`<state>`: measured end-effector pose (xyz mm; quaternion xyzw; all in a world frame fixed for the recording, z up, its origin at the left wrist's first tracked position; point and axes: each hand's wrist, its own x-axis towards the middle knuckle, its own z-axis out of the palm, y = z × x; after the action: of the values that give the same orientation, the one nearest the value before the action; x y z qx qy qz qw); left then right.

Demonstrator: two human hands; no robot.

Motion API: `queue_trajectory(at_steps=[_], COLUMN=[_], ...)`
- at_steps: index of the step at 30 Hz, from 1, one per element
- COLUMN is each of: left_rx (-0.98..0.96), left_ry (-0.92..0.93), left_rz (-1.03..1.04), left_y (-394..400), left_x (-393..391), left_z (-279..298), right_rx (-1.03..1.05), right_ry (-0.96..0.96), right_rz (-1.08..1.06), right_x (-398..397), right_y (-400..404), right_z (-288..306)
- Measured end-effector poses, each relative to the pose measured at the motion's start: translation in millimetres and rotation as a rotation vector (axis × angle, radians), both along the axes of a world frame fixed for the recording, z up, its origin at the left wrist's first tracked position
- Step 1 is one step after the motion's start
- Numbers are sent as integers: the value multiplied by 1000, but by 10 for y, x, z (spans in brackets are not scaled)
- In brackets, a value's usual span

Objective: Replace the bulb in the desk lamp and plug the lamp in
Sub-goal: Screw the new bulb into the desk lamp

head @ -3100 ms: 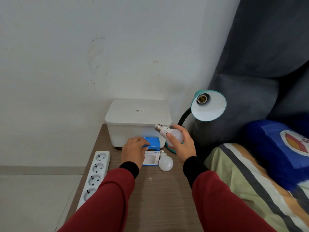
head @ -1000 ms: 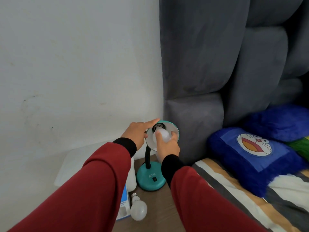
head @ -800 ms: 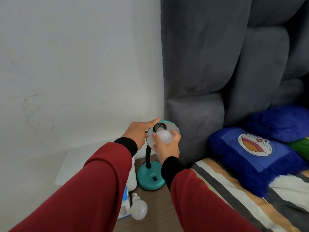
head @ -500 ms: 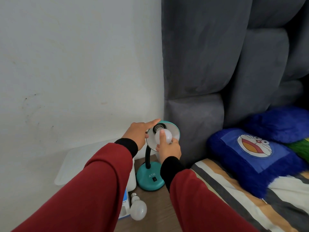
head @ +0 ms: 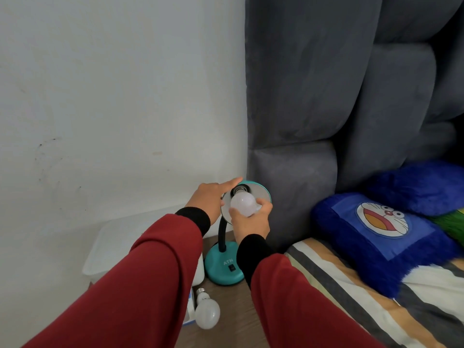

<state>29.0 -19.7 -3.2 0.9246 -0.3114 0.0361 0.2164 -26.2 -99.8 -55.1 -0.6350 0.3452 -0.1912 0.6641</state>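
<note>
Gripping the round frosted bulb, your right hand holds it at the socket. Your left hand rests flat-fingered on the teal lamp shade.

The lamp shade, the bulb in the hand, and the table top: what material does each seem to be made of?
Lamp shade: likely painted metal, teal outside, pale matte inside; thin, even rim. It could be plastic.
Bulb, gripped by the right hand: frosted white globe, plastic or glass; the look leaves it open.
Table top: brown wood-grain surface, maybe laminate; fine straight streaks, low sheen.
</note>
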Motion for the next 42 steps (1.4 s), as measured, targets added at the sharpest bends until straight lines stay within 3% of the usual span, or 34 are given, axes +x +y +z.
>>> queue_trajectory(at_steps=[6, 12, 17, 23, 27, 29, 34, 39, 42], left_rx=[-2, -5, -15, -19, -33, -52, -52, -40, -35], left_ry=[-13, -18, -11, -6, 0, 17, 19, -10, -10], left_rz=[10, 8, 13, 13, 16, 14, 12, 12, 8], left_y=[6, 1, 0, 4, 2, 4, 12, 6, 2], left_x=[-8, -20, -51, -34, -36, -46, -47, -47, -50], left_z=[-6, -17, 2, -21, -23, -24, -34, -30, -34], right_rx=[168, -6, 134, -58, 45, 27, -42, 59, -73], right_ry=[-12, -2, 17, 34, 18, 77, 4, -20, 7], right_rz=[-61, -20, -19, 39, -2, 8, -4, -61, -17], right_x=[-2, -14, -13, -38, -38, -36, -74, -66, -63], right_y=[58, -12, 60, 0, 46, 32, 6, 29, 1], right_z=[80, 25, 86, 55, 88, 97, 76, 84, 65])
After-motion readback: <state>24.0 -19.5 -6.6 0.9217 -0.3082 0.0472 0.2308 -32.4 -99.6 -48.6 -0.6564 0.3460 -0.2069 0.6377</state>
